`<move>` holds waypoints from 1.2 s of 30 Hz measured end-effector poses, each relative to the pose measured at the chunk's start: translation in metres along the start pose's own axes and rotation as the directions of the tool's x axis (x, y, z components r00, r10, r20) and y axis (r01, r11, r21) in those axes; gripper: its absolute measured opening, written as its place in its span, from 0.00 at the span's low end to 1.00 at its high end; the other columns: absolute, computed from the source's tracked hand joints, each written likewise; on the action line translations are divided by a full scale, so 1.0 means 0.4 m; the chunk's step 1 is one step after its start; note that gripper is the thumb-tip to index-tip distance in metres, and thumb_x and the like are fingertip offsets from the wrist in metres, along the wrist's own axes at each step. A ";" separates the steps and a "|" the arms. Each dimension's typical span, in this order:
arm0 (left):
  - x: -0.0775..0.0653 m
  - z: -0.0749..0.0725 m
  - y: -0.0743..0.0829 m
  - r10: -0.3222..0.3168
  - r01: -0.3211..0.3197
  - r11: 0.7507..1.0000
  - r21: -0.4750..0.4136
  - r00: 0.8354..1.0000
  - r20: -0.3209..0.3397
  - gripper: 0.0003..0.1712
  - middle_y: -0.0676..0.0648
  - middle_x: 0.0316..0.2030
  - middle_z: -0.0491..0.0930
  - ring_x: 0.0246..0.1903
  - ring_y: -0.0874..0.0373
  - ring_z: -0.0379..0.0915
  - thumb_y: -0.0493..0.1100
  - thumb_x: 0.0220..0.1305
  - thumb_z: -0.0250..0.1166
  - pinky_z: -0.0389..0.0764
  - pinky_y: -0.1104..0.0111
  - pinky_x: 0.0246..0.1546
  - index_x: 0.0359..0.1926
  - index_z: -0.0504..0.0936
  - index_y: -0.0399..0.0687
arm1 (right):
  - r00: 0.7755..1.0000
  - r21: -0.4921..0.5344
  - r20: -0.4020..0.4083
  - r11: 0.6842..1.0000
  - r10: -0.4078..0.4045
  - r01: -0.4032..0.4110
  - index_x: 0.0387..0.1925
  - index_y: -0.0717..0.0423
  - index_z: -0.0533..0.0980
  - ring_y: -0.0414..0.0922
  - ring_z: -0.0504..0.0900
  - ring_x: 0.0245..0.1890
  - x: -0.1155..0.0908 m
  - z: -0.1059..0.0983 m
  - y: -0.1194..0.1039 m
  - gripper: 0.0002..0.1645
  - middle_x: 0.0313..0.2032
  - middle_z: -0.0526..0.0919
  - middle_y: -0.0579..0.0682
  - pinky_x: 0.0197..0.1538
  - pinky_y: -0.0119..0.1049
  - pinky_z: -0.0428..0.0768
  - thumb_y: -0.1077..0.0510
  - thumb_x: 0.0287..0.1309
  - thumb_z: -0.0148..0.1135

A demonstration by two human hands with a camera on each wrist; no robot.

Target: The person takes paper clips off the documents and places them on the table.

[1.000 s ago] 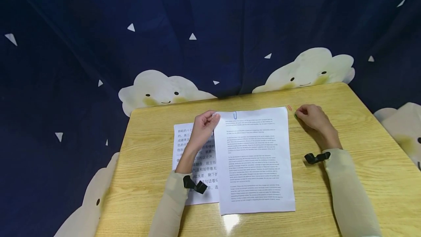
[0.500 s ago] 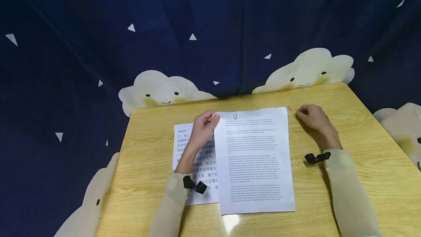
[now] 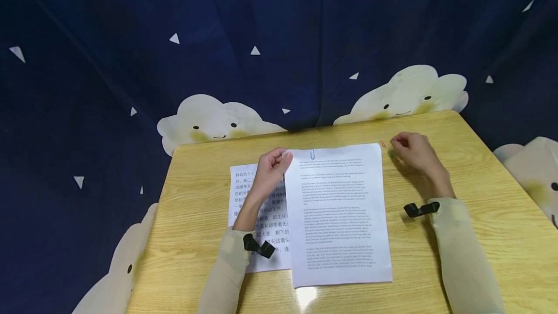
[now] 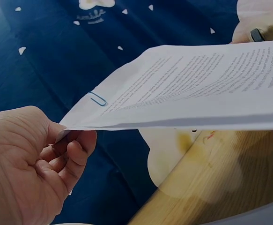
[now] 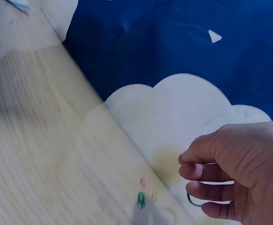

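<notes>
My left hand [image 3: 271,164] pinches the upper left corner of a few printed sheets of paper [image 3: 337,222], lifting that corner, as the left wrist view shows. A blue paper clip [image 3: 312,154] sits on their top edge. My right hand [image 3: 416,151] hovers just past the sheets' upper right corner, fingers loosely curled. Nothing shows between thumb and fingers in the right wrist view. Below it on the table lie a green paper clip [image 5: 141,199], a pinkish-red paper clip [image 5: 143,181] and a small yellow paper clip [image 5: 153,196].
Another sheet with larger Chinese print [image 3: 239,195] lies partly under the held sheets and my left forearm. The wooden table [image 3: 187,197] ends at a dark blue curtain [image 3: 279,38] with white clouds and triangles. Black straps circle both wrists.
My right hand has risen a little away from the green paper clip, which is left on the table and shows more. My left hand keeps its pinch on the sheets.
</notes>
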State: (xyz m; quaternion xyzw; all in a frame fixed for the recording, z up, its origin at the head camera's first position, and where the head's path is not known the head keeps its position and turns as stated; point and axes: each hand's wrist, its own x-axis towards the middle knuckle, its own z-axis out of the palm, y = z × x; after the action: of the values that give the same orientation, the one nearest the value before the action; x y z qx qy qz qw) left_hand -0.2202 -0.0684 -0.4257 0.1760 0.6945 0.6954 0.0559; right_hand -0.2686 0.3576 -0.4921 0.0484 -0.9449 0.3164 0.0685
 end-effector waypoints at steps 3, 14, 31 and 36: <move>-0.001 0.000 0.001 -0.002 0.002 1.000 0.008 1.000 0.004 0.14 0.40 0.25 0.78 0.18 0.59 0.66 0.38 0.73 0.55 0.68 0.73 0.20 0.48 0.79 0.30 | 0.999 -0.005 -0.038 1.000 -0.020 0.020 0.45 0.62 0.79 0.50 0.77 0.33 0.001 -0.007 -0.020 0.16 0.37 0.83 0.59 0.33 0.38 0.74 0.53 0.70 0.54; 0.013 -0.004 -0.054 0.022 -0.021 0.999 0.026 1.000 -0.012 0.15 0.43 0.21 0.74 0.15 0.54 0.60 0.43 0.73 0.56 0.65 0.72 0.19 0.47 0.81 0.36 | 0.979 0.043 -0.160 0.990 -0.123 0.131 0.41 0.59 0.80 0.44 0.73 0.29 -0.006 -0.036 -0.105 0.12 0.31 0.82 0.53 0.25 0.28 0.69 0.55 0.68 0.57; 0.002 0.001 -0.014 0.024 -0.024 1.000 0.000 0.999 0.024 0.13 0.38 0.21 0.74 0.13 0.60 0.64 0.38 0.74 0.54 0.67 0.73 0.17 0.47 0.79 0.31 | 0.960 0.094 -0.208 0.973 -0.190 0.213 0.43 0.57 0.81 0.40 0.73 0.26 -0.029 -0.075 -0.208 0.13 0.30 0.82 0.51 0.25 0.26 0.69 0.53 0.70 0.56; 0.002 0.004 -0.013 0.028 -0.027 1.000 -0.011 0.999 0.034 0.13 0.36 0.23 0.77 0.14 0.47 0.65 0.37 0.74 0.53 0.69 0.73 0.18 0.47 0.79 0.29 | 0.959 0.092 -0.196 0.969 -0.207 0.228 0.46 0.57 0.80 0.41 0.72 0.27 -0.038 -0.083 -0.241 0.14 0.30 0.81 0.50 0.24 0.27 0.68 0.54 0.72 0.52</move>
State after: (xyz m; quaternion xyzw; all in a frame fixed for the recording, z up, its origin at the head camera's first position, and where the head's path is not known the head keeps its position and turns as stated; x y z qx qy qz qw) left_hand -0.2215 -0.0666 -0.4309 0.1970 0.6873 0.6967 0.0589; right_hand -0.2374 0.3016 -0.4112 0.1260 -0.9039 0.3631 0.1877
